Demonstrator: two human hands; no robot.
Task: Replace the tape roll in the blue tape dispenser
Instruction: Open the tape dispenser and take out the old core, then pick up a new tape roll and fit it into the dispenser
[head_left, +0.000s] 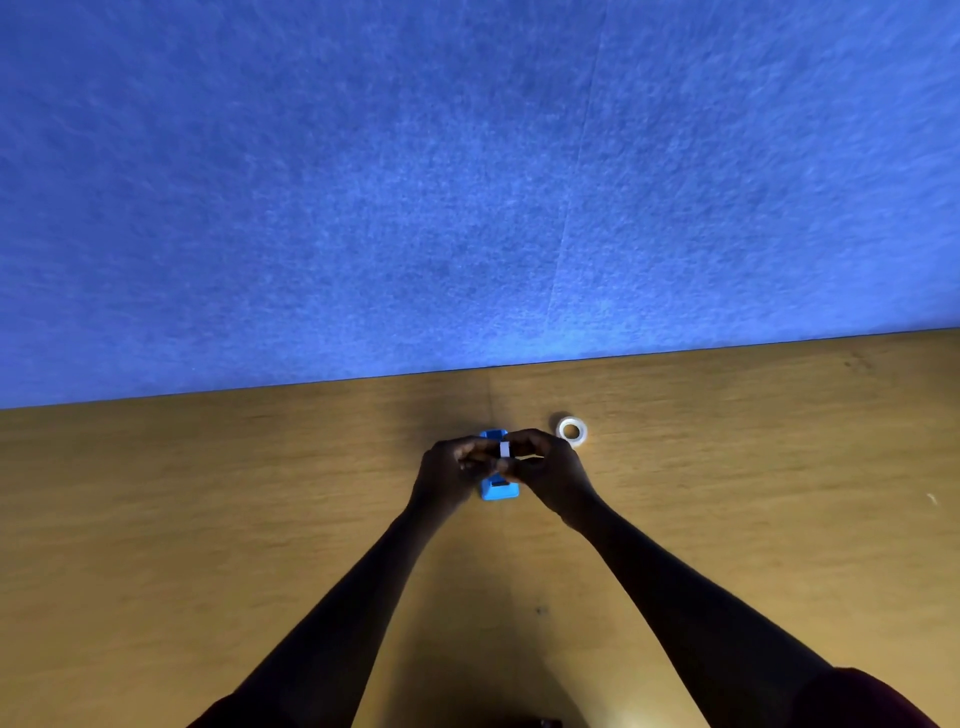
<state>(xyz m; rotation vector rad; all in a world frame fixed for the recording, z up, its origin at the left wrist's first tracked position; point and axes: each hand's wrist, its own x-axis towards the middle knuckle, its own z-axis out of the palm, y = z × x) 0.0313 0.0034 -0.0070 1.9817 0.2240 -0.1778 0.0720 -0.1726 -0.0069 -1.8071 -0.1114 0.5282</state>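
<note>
both hands grip boxy blue dispenser (500, 489).

Blue tape dispenser (500, 488) mostly hidden under both hands; only near end and sliver of far end show. Small white piece (504, 450) between fingertips too small to identify; how it is gripped unclear. Left hand (448, 470) and right hand (551, 470) dark, fingers merge in shadow, individual contacts unreadable. Both upper arms cut off by bottom edge. Table (208, 519) runs off left, right, bottom edges. Dark speck (540, 609) on table near centre, nature unclear.
</note>
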